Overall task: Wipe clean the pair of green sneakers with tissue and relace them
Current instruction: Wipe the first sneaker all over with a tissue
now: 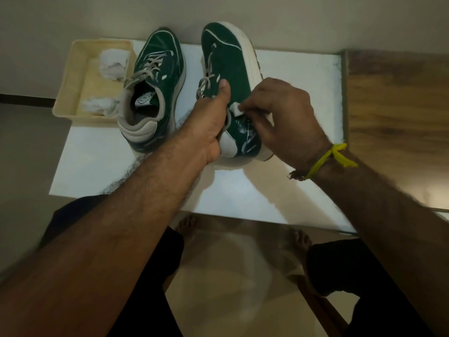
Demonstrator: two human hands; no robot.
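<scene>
Two green sneakers with white soles and grey laces are on a white mat [291,76]. The left sneaker [155,76] stands flat on its sole, laced, toe pointing away. The right sneaker [230,69] is tipped onto its side. My left hand [211,122] grips it at the collar, thumb laid along the green upper. My right hand [279,117] pinches a small white tissue [237,109] and presses it against the sneaker's side near the heel.
A cream tray [73,76] at the mat's left holds crumpled used tissues [111,63]. The mat lies on a glass table top [243,251]; my bare feet show through it. A wooden surface [398,98] lies to the right.
</scene>
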